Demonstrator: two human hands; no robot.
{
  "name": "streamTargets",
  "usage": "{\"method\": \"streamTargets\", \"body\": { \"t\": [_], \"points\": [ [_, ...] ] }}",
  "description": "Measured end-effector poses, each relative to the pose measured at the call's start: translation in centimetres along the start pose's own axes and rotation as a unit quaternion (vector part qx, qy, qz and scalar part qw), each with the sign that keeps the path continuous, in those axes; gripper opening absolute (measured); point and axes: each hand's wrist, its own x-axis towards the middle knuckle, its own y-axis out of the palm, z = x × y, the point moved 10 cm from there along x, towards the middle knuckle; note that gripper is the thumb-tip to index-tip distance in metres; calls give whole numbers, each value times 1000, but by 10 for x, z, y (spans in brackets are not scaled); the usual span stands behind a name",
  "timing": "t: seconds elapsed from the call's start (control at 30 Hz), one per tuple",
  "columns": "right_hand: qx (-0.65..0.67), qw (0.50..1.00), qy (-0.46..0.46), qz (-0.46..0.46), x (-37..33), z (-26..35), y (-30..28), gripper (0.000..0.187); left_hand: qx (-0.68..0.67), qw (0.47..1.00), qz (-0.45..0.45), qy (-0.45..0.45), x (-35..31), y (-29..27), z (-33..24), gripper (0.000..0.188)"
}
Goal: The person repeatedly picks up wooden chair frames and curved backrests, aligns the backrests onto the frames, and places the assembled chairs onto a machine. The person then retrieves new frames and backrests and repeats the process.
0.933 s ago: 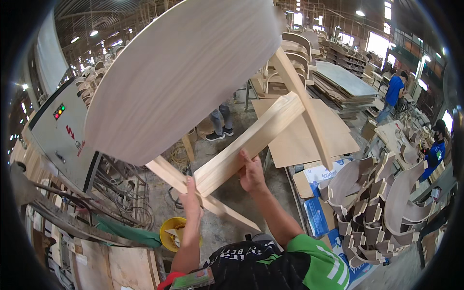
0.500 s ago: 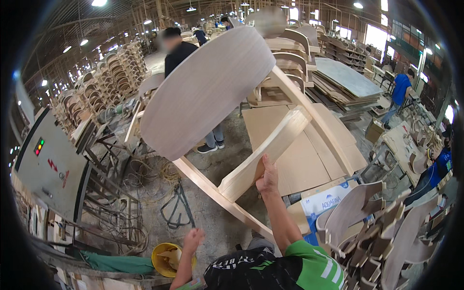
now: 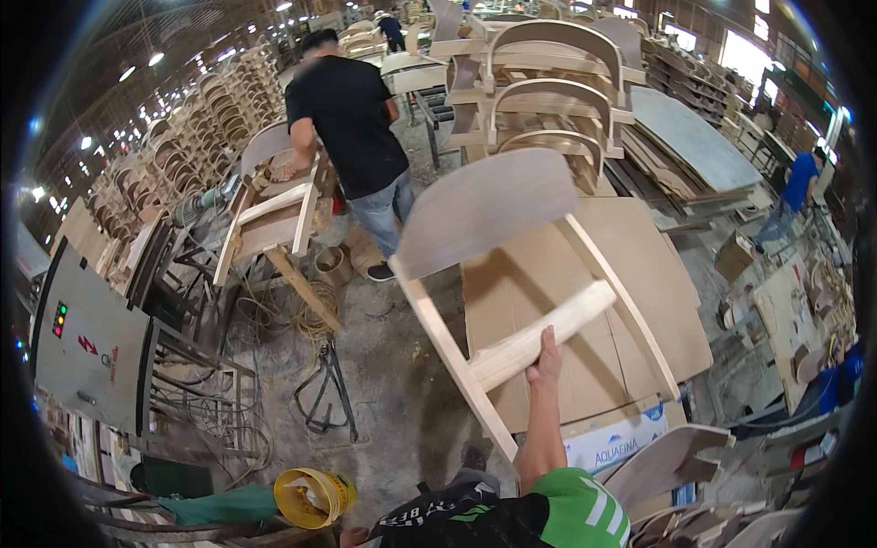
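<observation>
The chair back (image 3: 512, 274) has swung outward, right hand (image 3: 548, 352) (under its crossbar) holding.

Furniture workshop, big factory-hall type: high roof with rows of ceiling lamps (image 3: 128, 73), dusty concrete floor (image 3: 393, 402). Stacks of bent wooden chair backs (image 3: 548, 91) and curved frames (image 3: 196, 137) everywhere, flat plywood sheets (image 3: 630, 274) piled on the floor, a grey control cabinet (image 3: 91, 356) with indicator lights at the left. Another worker in a black shirt (image 3: 352, 119) stands at a bench with an unfinished chair frame (image 3: 274, 215), more people further back.
</observation>
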Motion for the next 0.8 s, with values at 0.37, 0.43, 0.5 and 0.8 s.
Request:
{"method": "streamTargets", "body": {
  "t": [0.37, 0.43, 0.5, 0.8],
  "points": [
    [-62, 985, -84, -135, 128, 66, -73, 50, -164, 978, -91, -95, -3, -32, -31, 33],
    [-70, 983, -95, -143, 149, 74, -79, 48, -230, 960, -121, -108, -6, -36, -39, 31],
    [-73, 983, -70, -153, 165, 71, -82, 47, -210, 956, -150, -141, -16, -45, -35, 26],
    [-470, 853, -7, -226, 139, 74, -145, 19, -144, 972, -155, -101, -14, -41, -49, 38]
  ]
}}
